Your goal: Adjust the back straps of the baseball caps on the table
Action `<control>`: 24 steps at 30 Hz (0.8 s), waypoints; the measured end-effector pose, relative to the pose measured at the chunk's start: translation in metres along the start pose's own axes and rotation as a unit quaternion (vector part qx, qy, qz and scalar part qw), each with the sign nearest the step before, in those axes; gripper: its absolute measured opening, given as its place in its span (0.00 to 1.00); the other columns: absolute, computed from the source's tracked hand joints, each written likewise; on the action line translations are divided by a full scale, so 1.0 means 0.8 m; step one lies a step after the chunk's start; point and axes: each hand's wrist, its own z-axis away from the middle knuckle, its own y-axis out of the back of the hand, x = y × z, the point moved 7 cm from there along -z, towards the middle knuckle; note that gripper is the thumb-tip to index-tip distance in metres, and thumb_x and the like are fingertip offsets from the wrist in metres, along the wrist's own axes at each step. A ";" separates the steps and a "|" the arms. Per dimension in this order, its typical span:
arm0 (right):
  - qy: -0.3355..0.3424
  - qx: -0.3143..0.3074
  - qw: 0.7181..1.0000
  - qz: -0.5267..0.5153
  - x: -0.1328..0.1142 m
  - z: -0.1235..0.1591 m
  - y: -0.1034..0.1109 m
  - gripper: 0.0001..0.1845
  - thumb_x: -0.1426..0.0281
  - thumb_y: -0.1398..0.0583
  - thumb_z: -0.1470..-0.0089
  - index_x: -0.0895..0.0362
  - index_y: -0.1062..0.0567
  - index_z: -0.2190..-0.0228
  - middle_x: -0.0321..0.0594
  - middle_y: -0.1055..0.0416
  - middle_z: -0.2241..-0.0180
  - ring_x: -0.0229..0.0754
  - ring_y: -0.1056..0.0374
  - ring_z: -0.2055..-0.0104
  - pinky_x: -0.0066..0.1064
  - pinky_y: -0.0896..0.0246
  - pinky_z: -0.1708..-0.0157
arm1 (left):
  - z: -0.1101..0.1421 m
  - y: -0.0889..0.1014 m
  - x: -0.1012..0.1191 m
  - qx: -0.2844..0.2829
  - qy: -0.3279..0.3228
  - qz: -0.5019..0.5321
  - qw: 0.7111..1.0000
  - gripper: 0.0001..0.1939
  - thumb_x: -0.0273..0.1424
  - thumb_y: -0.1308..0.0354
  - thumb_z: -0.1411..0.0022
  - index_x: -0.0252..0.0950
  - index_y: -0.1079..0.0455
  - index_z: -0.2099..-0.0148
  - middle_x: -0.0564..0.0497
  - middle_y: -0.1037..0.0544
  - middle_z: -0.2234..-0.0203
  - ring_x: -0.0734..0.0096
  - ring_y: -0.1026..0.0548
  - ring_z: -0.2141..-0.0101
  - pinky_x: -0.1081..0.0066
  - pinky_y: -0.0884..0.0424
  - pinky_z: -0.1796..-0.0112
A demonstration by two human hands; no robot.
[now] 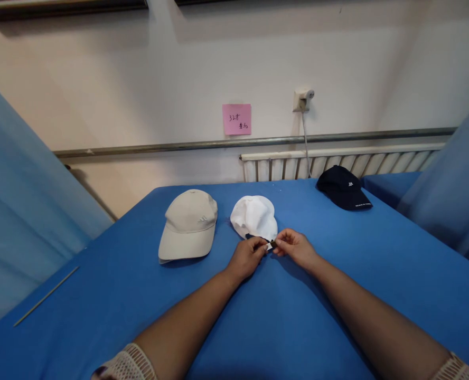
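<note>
A white cap [254, 215] lies on the blue-covered table [234, 327], its back strap side toward me. My left hand [248, 257] pinches the strap at the cap's near edge. On the strap's other side, my right hand [295, 247] is closed in a pinch at a small dark buckle [273, 244]. Both sets of fingertips are close together, and part of the strap is hidden by them. Left of the white cap sits a beige cap [190, 219] with its brim toward me. A dark navy cap [342, 187] rests at the far right.
A thin stick [46, 296] lies near the table's left edge. Behind the table are a radiator [290, 168], a metal rail [179, 146], and a socket with a plugged cable [302, 100]. Blue curtains [28, 200] hang at both sides. A pink note [236, 119] is on the wall.
</note>
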 end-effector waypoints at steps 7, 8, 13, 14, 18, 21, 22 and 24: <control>-0.021 -0.010 0.999 0.041 0.007 -0.002 0.004 0.17 0.59 0.33 0.58 0.57 0.30 0.74 0.32 0.29 0.80 0.35 0.31 0.78 0.27 0.37 0.76 | 0.000 -0.001 -0.005 -0.002 0.006 -0.007 1.000 0.10 0.34 0.48 0.39 0.34 0.28 0.62 0.54 0.27 0.76 0.75 0.32 0.77 0.75 0.37 0.73; -0.023 -0.010 0.998 0.051 0.008 -0.002 0.004 0.16 0.59 0.34 0.58 0.57 0.30 0.74 0.32 0.29 0.81 0.35 0.32 0.79 0.27 0.38 0.76 | 0.000 -0.001 -0.005 -0.002 0.008 -0.007 1.000 0.10 0.34 0.48 0.39 0.34 0.28 0.62 0.54 0.26 0.76 0.75 0.32 0.77 0.75 0.37 0.73; -0.026 -0.017 0.998 0.059 0.008 -0.002 0.004 0.16 0.58 0.34 0.57 0.56 0.30 0.75 0.32 0.29 0.82 0.34 0.33 0.80 0.27 0.39 0.77 | 0.001 0.000 -0.004 0.000 0.005 -0.008 1.000 0.10 0.33 0.48 0.39 0.34 0.28 0.62 0.53 0.26 0.74 0.75 0.31 0.76 0.75 0.36 0.73; -0.027 -0.021 0.998 0.056 0.008 -0.002 0.003 0.17 0.57 0.34 0.58 0.56 0.30 0.75 0.31 0.29 0.82 0.35 0.33 0.80 0.27 0.39 0.77 | 0.001 0.000 -0.004 0.002 0.001 -0.009 1.000 0.10 0.33 0.48 0.39 0.34 0.28 0.62 0.53 0.26 0.74 0.75 0.31 0.76 0.75 0.36 0.73; -0.034 -0.034 0.998 0.036 0.010 -0.002 -0.001 0.19 0.56 0.33 0.60 0.56 0.31 0.75 0.32 0.29 0.80 0.35 0.32 0.79 0.27 0.39 0.77 | 0.001 0.000 -0.001 0.002 -0.018 -0.018 1.000 0.11 0.35 0.49 0.37 0.34 0.28 0.61 0.54 0.25 0.74 0.75 0.30 0.76 0.75 0.35 0.72; -0.045 -0.032 0.998 0.024 0.013 -0.003 -0.001 0.20 0.55 0.33 0.60 0.56 0.31 0.74 0.34 0.27 0.78 0.36 0.31 0.79 0.27 0.39 0.78 | 0.002 -0.001 0.002 -0.003 -0.027 -0.032 0.999 0.12 0.35 0.49 0.36 0.35 0.28 0.60 0.53 0.23 0.73 0.74 0.29 0.75 0.74 0.34 0.72; -0.049 -0.030 0.998 0.022 0.014 -0.003 -0.001 0.20 0.55 0.33 0.60 0.56 0.31 0.74 0.34 0.26 0.78 0.36 0.31 0.79 0.27 0.39 0.78 | 0.002 -0.001 0.004 -0.004 -0.031 -0.041 0.999 0.12 0.35 0.49 0.36 0.35 0.28 0.59 0.52 0.23 0.72 0.74 0.28 0.75 0.74 0.34 0.71; -0.055 -0.025 0.998 0.020 0.014 -0.003 0.001 0.20 0.55 0.33 0.60 0.56 0.31 0.74 0.35 0.26 0.78 0.36 0.30 0.79 0.27 0.39 0.79 | 0.004 0.000 0.008 0.002 -0.043 -0.075 0.996 0.12 0.33 0.49 0.36 0.36 0.28 0.55 0.51 0.21 0.68 0.72 0.26 0.72 0.73 0.32 0.69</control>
